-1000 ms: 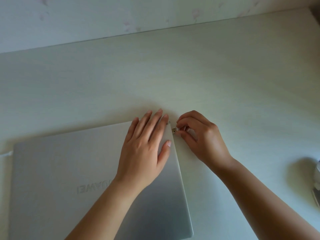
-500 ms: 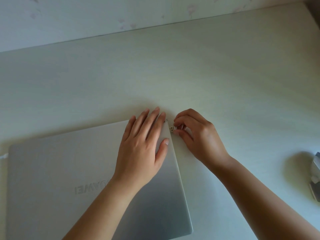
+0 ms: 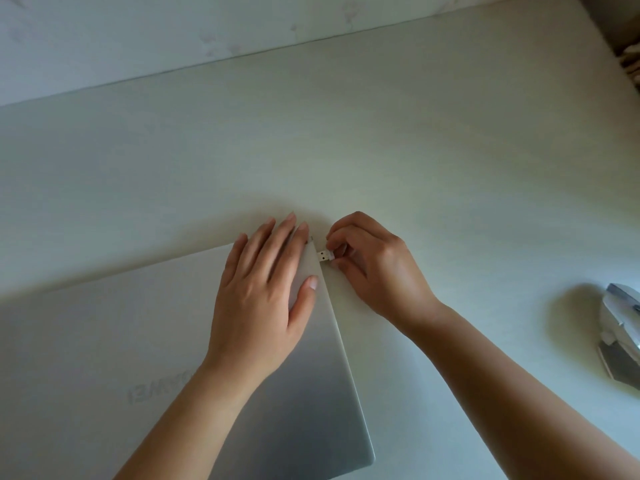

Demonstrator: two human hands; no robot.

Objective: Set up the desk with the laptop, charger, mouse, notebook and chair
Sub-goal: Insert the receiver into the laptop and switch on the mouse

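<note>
Forearms bare, no sleeves; short fingernails

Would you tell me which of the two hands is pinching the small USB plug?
The right hand pinches the USB plug beside the laptop; the left hand lies flat on the lid.

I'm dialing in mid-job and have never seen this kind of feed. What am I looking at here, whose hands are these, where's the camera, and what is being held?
There is no machine: these are a person's two bare hands, filmed by one wide-angle camera worn on their head, looking forward and down. On the pale desk lies a closed silver laptop. The left hand rests flat on the lid near its far right corner. The right hand pinches a small USB plug, metal end pointing at the laptop's right edge; whether it is already in a port I cannot tell. At the right border a grey mouse is partly visible.
</note>
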